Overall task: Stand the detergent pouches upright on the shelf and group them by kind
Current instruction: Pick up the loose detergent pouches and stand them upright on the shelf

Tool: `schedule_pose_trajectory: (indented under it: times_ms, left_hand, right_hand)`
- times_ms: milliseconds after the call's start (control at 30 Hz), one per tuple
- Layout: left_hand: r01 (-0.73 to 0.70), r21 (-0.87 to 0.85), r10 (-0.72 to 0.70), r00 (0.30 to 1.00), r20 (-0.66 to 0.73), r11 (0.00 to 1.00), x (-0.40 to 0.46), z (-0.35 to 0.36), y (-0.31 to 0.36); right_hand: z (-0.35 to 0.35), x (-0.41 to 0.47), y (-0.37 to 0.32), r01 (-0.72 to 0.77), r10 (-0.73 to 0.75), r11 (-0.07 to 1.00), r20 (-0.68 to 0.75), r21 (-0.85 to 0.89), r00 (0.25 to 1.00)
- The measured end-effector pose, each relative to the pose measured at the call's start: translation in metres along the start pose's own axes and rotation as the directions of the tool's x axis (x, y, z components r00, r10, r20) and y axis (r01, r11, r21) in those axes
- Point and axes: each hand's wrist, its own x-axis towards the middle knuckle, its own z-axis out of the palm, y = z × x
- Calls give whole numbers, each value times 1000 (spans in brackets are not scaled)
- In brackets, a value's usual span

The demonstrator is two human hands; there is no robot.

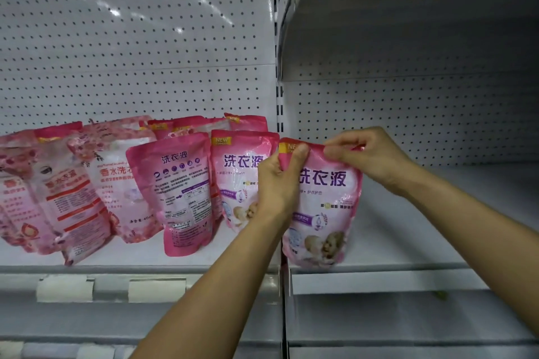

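A pink detergent pouch with purple lettering and a baby picture (323,213) stands at the left end of the right shelf bay. My left hand (277,181) grips its top left corner and my right hand (364,154) pinches its top right edge. To its left stand several more pouches: one of the same kind (233,172), one turned back side out (183,192), and pale floral ones (116,181) leaning further left (43,192). More pink pouches (189,125) stand behind them.
The white shelf (423,227) to the right of the held pouch is bare. A perforated back panel (131,52) rises behind. A slotted upright post (279,114) divides the two bays. Paper price tags (157,290) sit on the shelf's front rail.
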Motion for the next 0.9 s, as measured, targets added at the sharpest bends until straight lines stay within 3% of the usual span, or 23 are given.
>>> schedule_pose_trajectory:
  times_ms: [133,167,233,333,400,467,567,633,733,900]
  left_hand:
    - [68,6,-66,989,-129,998,7,-3,-2]
    - [98,-12,-98,978,-187,995,8,-4,-3]
    - [130,-52,-139,957,-255,990,11,-6,-7]
    - [131,-39,-137,954,-266,991,13,-6,-10]
    - [108,-35,-113,971,-211,994,12,-8,-9]
    - [28,26,-24,985,-170,999,8,-12,-4]
    - [-97,202,137,972,-190,975,-12,-31,2]
    - [-106,332,194,949,-246,937,-27,-51,-4]
    - [36,410,108,940,-324,911,-33,-77,-28]
    - [210,355,-90,941,-327,911,-14,-83,-55]
  right_hand:
    - [-13,21,-16,15,41,990,-382,143,923]
    - [-20,25,-19,35,32,985,-384,167,923]
    - [-24,24,-17,18,29,983,-254,181,967]
    - [1,11,9,-179,180,976,4,125,984]
    - [21,7,23,-175,185,970,-40,170,982]
    - [29,12,27,-96,140,972,-202,213,969]
    - [31,19,28,2,101,966,-385,258,917]
    - [32,18,36,28,93,966,-446,259,890]
    - [36,6,56,-18,146,957,-425,290,894]
    - [51,-21,89,-159,249,917,-214,367,944]
